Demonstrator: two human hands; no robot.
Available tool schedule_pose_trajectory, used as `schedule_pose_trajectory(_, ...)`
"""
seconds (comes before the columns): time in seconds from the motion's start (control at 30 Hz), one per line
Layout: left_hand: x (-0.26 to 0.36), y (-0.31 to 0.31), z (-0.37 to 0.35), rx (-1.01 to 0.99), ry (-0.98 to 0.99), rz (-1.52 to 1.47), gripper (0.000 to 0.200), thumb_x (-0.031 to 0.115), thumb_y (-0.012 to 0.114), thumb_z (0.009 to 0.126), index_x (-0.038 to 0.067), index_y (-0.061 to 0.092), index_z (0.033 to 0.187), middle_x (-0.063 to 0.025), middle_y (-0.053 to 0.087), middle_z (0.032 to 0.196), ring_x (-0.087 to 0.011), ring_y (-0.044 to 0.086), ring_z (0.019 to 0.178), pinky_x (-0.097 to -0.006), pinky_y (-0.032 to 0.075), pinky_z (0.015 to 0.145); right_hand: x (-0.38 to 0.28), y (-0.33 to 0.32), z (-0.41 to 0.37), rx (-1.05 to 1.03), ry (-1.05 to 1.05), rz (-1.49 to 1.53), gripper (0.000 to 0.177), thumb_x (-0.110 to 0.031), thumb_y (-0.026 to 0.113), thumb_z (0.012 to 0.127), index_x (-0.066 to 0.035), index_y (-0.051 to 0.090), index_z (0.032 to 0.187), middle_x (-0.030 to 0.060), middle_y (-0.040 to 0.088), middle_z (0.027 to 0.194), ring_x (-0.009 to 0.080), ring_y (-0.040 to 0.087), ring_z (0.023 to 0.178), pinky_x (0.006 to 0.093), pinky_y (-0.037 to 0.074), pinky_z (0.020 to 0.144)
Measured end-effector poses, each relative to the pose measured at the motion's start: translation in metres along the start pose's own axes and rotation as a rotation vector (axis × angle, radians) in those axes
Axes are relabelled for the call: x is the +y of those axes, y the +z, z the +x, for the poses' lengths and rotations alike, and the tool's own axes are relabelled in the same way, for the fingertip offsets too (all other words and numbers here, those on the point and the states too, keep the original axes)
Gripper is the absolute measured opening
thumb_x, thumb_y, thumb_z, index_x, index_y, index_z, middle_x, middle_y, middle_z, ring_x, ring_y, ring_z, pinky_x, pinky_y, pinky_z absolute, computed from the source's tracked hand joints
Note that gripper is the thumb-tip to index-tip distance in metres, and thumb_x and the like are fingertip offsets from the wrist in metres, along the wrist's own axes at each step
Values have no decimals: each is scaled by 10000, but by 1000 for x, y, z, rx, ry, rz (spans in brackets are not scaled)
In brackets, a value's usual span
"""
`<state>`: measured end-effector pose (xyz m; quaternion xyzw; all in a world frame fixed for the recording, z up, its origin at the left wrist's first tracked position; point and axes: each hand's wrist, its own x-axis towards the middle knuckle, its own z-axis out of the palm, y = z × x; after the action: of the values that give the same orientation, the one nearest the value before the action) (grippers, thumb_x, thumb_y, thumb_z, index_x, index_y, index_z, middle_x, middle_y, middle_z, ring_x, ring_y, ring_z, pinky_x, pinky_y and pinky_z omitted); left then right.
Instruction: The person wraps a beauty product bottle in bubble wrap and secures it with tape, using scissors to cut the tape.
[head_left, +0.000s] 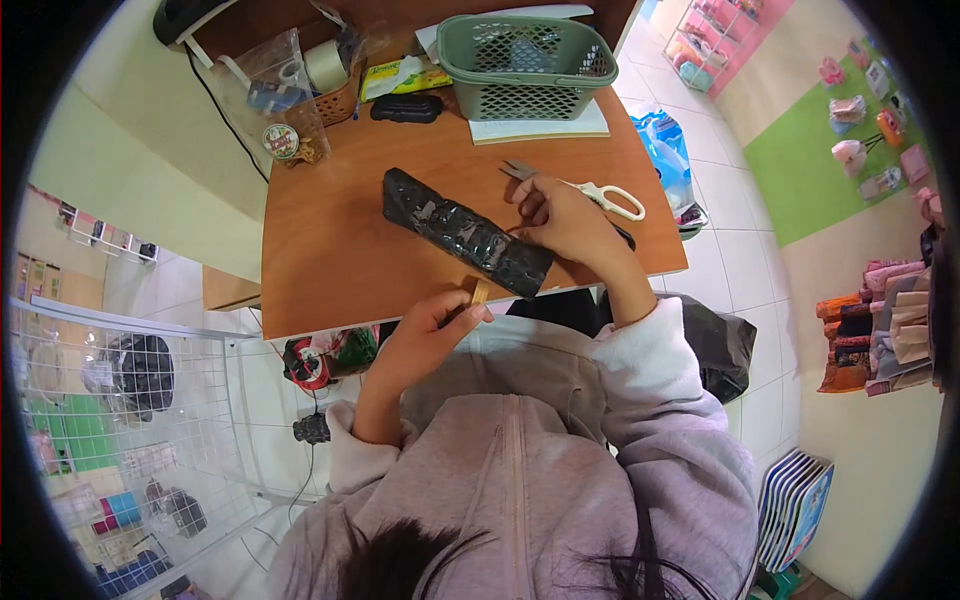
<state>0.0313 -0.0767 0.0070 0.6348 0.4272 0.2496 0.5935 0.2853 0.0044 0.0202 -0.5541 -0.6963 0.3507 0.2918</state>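
A long parcel wrapped in shiny black plastic (455, 228) lies slantwise on the wooden desk, its near right end close to the front edge. At that edge, my left hand (437, 325) is closed on a narrow tan strip (481, 291), which reaches up to the parcel's lower side. My right hand (568, 222) is at the parcel's upper right side with its fingers curled in and its fingertips by the plastic. Whether they pinch anything is hidden. Scissors with white handles (622, 203) lie partly behind this hand, blades pointing left.
A green plastic basket (530, 98) stands on papers at the back of the desk (330, 235). Left of it are a black case (406, 108), a yellow packet (385, 80) and a brown basket (340, 103). A round-labelled clear bag (282, 142) lies at the left edge.
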Motion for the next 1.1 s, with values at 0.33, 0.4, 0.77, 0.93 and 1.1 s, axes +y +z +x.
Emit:
schedule_pose_trajectory(0.33,-3,-6,-3,2,57,-22,249,241,567,1054,49,726,1065,40,557,825,-59,488,781,-235,399,715,-22,17,-64,187,-347,101,686,-150,894,721,-22,560,1307,149,669,1137,272,657,1073,355,532,905)
schedule_pose_trajectory(0.4,-1,-9,-3,11,54,-55,244,223,566,1055,36,723,1068,32,580,853,-66,499,822,-239,402,752,-18,27,-69,247,-397,-109,724,-58,838,759,-29,507,1402,132,680,1126,226,663,1071,330,534,893)
schedule_pose_trajectory(0.77,11,0,5,96,29,139,276,266,629,1024,-1,696,1048,15,543,752,-70,448,702,-270,375,622,2,30,-51,258,-300,226,559,147,583,752,7,611,1292,167,726,1083,272,714,1032,329,549,897)
schedule_pose_trajectory(0.93,11,-1,4,80,55,114,277,266,627,1024,-3,692,1046,23,525,740,-63,438,690,-269,370,608,10,31,-50,222,-291,129,487,142,570,759,26,665,1223,195,723,1161,304,713,1062,334,541,927)
schedule_pose_trajectory(1.1,25,-3,1,70,-10,116,218,197,593,1040,22,698,1119,56,524,792,-36,439,732,-232,370,650,15,30,-36,192,-116,358,376,94,608,829,34,682,1193,166,740,1142,219,720,1008,319,549,894)
